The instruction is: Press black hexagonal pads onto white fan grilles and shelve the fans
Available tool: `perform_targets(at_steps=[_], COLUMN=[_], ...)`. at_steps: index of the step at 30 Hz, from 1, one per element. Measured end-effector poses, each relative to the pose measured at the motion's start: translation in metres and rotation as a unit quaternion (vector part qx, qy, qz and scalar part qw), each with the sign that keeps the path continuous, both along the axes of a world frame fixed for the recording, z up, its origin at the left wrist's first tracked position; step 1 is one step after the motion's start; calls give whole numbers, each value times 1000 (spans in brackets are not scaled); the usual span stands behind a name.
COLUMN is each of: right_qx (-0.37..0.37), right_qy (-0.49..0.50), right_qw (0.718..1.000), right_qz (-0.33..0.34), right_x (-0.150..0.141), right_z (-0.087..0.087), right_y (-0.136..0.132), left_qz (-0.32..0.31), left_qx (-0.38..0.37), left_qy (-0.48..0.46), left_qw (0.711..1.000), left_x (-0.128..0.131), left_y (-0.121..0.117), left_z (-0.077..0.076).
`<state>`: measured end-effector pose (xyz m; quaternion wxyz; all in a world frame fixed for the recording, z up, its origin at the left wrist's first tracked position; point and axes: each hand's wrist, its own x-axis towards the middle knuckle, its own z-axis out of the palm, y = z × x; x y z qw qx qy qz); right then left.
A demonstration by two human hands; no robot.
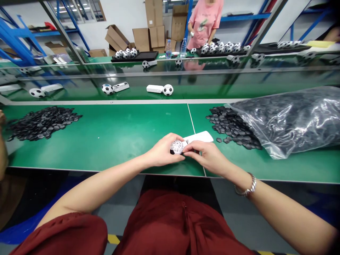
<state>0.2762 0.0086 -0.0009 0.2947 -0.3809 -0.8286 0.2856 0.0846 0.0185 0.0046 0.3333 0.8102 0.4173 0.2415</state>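
Near the front edge of the green table (111, 141), my left hand (162, 152) is curled round the round white head of a small football-shaped fan (178, 146). Its white handle (200, 137) points away to the right. My right hand (207, 156) is closed in a pinch against the fan head's right side; whether it holds a small piece there is hidden. A heap of small black pieces (233, 127) lies just right of my hands, spilling from a clear plastic bag (289, 118).
A second heap of black pieces (39, 122) lies at the table's left. Finished black-and-white ball fans (162, 89) rest on the green conveyor behind. A person in pink (203, 23) stands at the far side by trays of balls (127, 54). Another person's arm (2, 141) shows at the left edge.
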Motion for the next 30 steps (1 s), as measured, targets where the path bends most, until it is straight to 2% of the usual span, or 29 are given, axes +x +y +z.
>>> perform_targets(at_steps=[10, 18, 30], right_qx=[14, 1, -11], right_qy=[-3, -41, -82], right_qw=[1000, 999, 996], right_qz=[-22, -2, 14], right_x=[-2, 2, -1], right_z=[-6, -11, -4], right_y=[5, 12, 19], left_qz=[13, 3, -28], left_qx=[12, 31, 30], left_qy=[-20, -22, -39], left_qw=[1000, 999, 998], left_x=[2, 1, -3], left_y=[-2, -3, 1], left_z=[-4, -8, -8])
